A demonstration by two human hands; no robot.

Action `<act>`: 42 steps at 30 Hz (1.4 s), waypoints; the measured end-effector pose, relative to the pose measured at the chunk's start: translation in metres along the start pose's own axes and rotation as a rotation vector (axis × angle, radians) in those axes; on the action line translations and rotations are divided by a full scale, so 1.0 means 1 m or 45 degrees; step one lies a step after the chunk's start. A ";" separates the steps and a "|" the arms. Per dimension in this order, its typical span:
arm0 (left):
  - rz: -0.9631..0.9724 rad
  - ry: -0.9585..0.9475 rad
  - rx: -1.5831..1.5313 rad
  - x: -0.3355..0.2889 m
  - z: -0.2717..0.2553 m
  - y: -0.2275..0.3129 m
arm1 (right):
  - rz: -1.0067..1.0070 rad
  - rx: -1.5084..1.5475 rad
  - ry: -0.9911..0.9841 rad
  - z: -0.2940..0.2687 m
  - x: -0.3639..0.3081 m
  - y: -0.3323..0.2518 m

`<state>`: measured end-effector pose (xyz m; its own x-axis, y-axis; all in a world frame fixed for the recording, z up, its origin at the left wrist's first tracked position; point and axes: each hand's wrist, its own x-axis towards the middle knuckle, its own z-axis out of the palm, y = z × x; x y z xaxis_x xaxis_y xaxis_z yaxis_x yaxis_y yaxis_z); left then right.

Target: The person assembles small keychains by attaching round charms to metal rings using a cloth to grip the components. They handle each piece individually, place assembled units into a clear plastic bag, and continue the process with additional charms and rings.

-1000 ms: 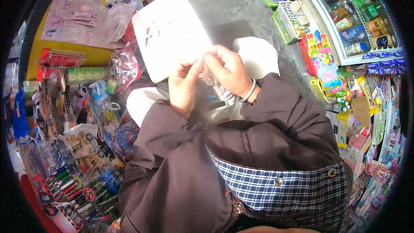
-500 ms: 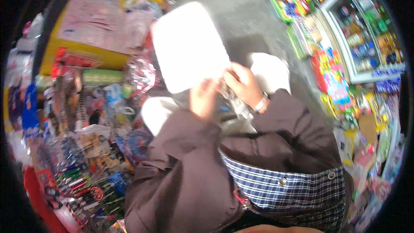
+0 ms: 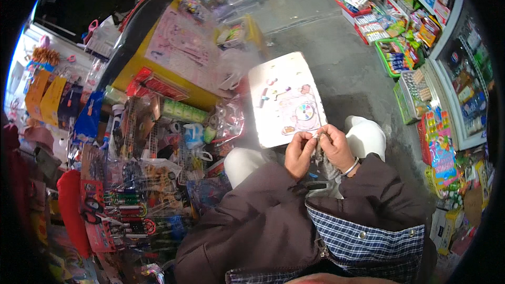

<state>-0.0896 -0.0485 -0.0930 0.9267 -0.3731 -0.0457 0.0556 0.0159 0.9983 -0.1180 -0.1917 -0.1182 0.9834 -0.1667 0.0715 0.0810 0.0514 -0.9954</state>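
Note:
My left hand (image 3: 298, 158) and my right hand (image 3: 336, 151) meet fingertip to fingertip in front of my lap. Both are closed in a pinch, and what is between the fingertips is too small to name. Below them a grey, stringy-looking bundle (image 3: 327, 167) hangs down toward my lap, partly hidden by the hands. Just beyond my fingers is a white rounded-corner board or stool top (image 3: 273, 122) with a faded cartoon print. Several small dark and coloured bits (image 3: 264, 96) appear on its surface; whether they lie loose or are printed I cannot tell.
At left, shelves hold packaged goods, with scissors (image 3: 93, 209) hanging there. A yellow-sided counter (image 3: 126, 75) stands farther up. At right are a green snack basket (image 3: 384, 62), egg trays (image 3: 416, 85) and a glass-door drinks fridge (image 3: 470, 90). Grey floor (image 3: 307, 21) lies beyond the board.
The view has shifted, so the board and hands appear lower and farther right. The board's print now shows where it was washed-out white. My hands have come closer together, fingertips meeting.

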 end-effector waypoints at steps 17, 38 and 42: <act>0.191 -0.029 0.546 0.013 0.002 0.015 | 0.159 0.319 -0.075 -0.015 0.005 -0.001; -0.187 -0.055 0.117 0.029 0.010 0.005 | 0.013 0.049 0.018 -0.033 0.011 0.001; -0.038 -0.126 0.469 0.031 0.012 0.011 | 0.005 0.118 0.072 -0.031 0.010 0.002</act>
<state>-0.0651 -0.0710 -0.0832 0.8852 -0.4565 -0.0895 -0.0717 -0.3240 0.9433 -0.1131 -0.2237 -0.1211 0.9732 -0.2218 0.0613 0.0945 0.1424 -0.9853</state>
